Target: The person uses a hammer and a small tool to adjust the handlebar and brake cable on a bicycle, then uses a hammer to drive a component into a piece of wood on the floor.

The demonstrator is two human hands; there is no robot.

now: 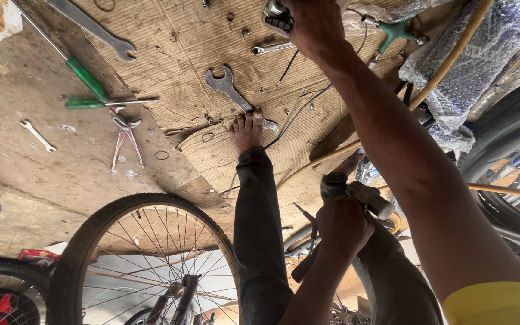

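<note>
Right hand (pixel 311 24) clamping black-and-metal bike part (pixel 275 17) at top edge; left hand (pixel 343 225) gripping dark handlebar grip (pixel 373 200) — cardboard (pixel 182 42) on floor carrying spanner (pixel 236 96), screwdrivers (pixel 88 81), pliers (pixel 126 137); spoked wheel (pixel 145 259) crowding left.

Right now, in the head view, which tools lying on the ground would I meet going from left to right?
small wrench → green screwdrivers → red pliers → large wrench → teal T-handle tool. I left out the long wrench at the top and the short shiny one, because they overlap the others.
</note>
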